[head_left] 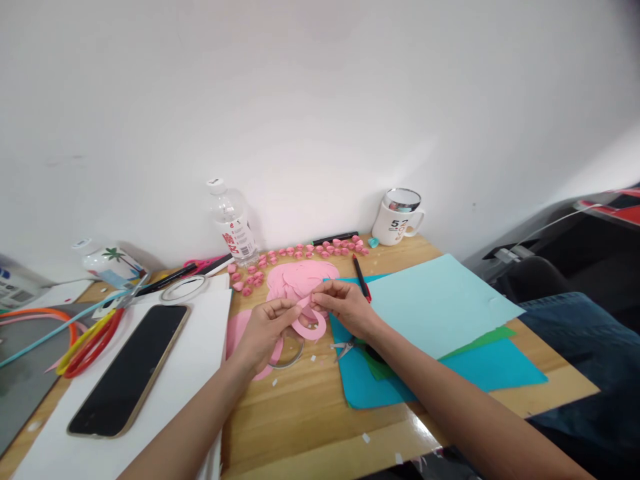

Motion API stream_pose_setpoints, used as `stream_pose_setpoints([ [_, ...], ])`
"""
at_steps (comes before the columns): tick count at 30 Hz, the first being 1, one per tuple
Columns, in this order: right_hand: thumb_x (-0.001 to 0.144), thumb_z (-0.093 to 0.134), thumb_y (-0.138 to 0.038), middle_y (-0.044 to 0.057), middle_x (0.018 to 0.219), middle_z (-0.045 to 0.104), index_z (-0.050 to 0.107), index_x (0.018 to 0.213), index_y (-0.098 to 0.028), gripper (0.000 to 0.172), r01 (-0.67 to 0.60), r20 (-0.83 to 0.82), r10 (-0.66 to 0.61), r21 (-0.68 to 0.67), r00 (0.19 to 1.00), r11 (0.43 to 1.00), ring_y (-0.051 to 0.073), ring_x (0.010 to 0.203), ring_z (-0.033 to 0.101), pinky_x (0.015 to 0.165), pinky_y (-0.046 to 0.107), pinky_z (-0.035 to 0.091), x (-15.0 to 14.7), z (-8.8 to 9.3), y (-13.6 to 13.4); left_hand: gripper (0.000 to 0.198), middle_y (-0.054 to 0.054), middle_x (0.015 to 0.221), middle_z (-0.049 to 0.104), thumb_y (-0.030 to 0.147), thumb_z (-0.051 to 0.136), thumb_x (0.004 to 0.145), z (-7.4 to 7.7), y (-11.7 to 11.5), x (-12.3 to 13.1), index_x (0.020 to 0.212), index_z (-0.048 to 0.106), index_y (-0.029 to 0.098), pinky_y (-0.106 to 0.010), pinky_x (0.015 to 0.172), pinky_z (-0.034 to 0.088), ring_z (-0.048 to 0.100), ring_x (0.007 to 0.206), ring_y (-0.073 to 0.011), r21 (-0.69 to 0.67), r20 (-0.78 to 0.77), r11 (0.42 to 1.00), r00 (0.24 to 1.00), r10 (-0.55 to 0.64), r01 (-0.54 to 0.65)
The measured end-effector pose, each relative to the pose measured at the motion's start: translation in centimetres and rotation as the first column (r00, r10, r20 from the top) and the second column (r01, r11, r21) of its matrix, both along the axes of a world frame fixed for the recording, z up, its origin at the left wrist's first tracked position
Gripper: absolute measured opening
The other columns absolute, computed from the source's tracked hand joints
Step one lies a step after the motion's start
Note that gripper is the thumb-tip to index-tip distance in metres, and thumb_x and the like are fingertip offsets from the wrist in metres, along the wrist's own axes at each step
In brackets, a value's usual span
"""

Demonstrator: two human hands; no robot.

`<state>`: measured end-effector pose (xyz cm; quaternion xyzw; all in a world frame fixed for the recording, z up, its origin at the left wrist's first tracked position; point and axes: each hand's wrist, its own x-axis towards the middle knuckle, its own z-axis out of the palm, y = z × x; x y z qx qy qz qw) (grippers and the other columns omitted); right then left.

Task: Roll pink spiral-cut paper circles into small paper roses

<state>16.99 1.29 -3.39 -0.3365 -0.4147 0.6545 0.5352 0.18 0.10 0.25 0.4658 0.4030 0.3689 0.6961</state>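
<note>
A curled strip of pink paper (pixel 316 329) is held between my two hands above the wooden table. My left hand (pixel 267 330) pinches one end of it, and the fingers of my right hand (pixel 345 305) close on the other end. Just behind them lies a pile of pink paper cutouts (pixel 300 275). Several small rolled pink paper flowers (pixel 327 249) are lined up along the wall. Under my left hand are more pink paper pieces (pixel 237 330) and a roll of tape (pixel 290 360), partly hidden. Small scissors (pixel 344 349) lie partly beneath my right forearm.
Light blue paper (pixel 440 303) covers green and blue sheets at right, with a red pen (pixel 361 277) beside it. A mug (pixel 397 217) and a plastic bottle (pixel 234 227) stand by the wall. At left are a phone (pixel 130 370), white paper (pixel 200 400) and large scissors (pixel 95 340).
</note>
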Motion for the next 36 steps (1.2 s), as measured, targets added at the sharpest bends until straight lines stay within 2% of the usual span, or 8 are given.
stream_pose_setpoints([
  [4, 0.06, 0.072, -0.025, 0.0, 0.067, 0.066, 0.064, 0.073, -0.015, 0.018, -0.011, -0.001, 0.011, 0.005, 1.0, 1.0, 0.011, 0.062, 0.06, 0.061, 0.024, 0.046, 0.03, -0.08, 0.07, 0.019, -0.008, 0.074, 0.067, 0.028, 0.061, 0.073, -0.02, 0.05, -0.08, 0.077, 0.064, 0.01, -0.019, 0.049, 0.047, 0.06, 0.06, -0.0124, 0.009, 0.005, 1.0, 1.0, -0.001, 0.001],
  [14, 0.06, 0.072, -0.025, 0.001, 0.066, 0.067, 0.065, 0.076, -0.015, 0.02, -0.029, 0.044, 0.029, 0.009, 0.999, 1.0, 0.011, 0.058, 0.06, 0.055, 0.023, 0.046, 0.04, -0.34, 0.04, 0.021, -0.007, 0.069, 0.067, 0.028, 0.064, 0.07, 0.19, -0.18, 0.11, 0.077, 0.064, 0.009, -0.02, 0.045, 0.048, 0.06, 0.054, -0.0124, -0.056, -0.006, 0.998, 1.0, -0.004, 0.003],
  [21, 0.059, 0.074, -0.02, -0.002, 0.06, 0.063, 0.064, 0.068, -0.015, 0.014, -0.001, 0.037, -0.002, 0.07, 0.999, 0.998, 0.008, 0.053, 0.055, 0.054, 0.021, 0.044, -0.09, -0.24, -0.05, 0.019, -0.006, 0.069, 0.067, 0.026, 0.067, 0.066, 0.25, -0.15, 0.05, 0.074, 0.062, 0.01, -0.019, 0.046, 0.048, 0.059, 0.05, -0.0107, -0.077, 0.028, 0.997, 1.0, -0.014, 0.017],
  [29, 0.064, 0.07, -0.025, 0.001, 0.071, 0.066, 0.066, 0.079, -0.017, 0.018, -0.043, 0.048, 0.04, 0.072, 0.998, 0.996, 0.011, 0.062, 0.059, 0.06, 0.024, 0.046, -0.07, -0.37, 0.0, 0.017, -0.007, 0.072, 0.068, 0.026, 0.065, 0.069, 0.2, -0.17, -0.13, 0.075, 0.063, 0.01, -0.018, 0.047, 0.047, 0.059, 0.046, -0.0087, -0.077, 0.041, 0.996, 0.998, -0.037, 0.04],
  [36, 0.059, 0.073, -0.024, -0.001, 0.064, 0.065, 0.062, 0.073, -0.016, 0.02, -0.048, 0.022, 0.047, 0.086, 0.999, 0.995, 0.01, 0.055, 0.059, 0.055, 0.023, 0.046, -0.12, -0.29, -0.12, 0.017, -0.007, 0.072, 0.069, 0.024, 0.067, 0.067, 0.22, -0.16, -0.02, 0.076, 0.063, 0.01, -0.019, 0.047, 0.048, 0.06, 0.047, -0.0097, -0.095, 0.031, 0.994, 0.998, -0.053, 0.056],
])
